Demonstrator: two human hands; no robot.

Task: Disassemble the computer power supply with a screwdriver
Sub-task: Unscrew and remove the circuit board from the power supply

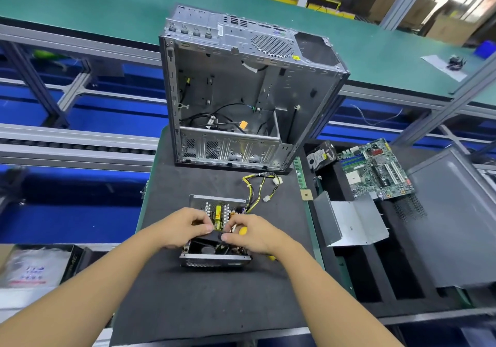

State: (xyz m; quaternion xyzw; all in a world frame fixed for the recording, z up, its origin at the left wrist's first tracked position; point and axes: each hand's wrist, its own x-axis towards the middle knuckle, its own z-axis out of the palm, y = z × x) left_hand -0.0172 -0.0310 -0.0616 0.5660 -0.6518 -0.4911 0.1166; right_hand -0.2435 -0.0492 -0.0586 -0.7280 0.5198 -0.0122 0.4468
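Two hands (217, 230) on opened power supply (216, 228), circuitry exposed

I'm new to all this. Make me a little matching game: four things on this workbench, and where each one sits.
Things:
1. power supply
2. computer case
3. motherboard
4. folded metal cover

Places:
A. far right, beside a hard drive
B. under both hands, on the black mat
C. standing open behind the power supply
D. right of the mat, just in front of the green board

Pairs: 1-B, 2-C, 3-A, 4-D
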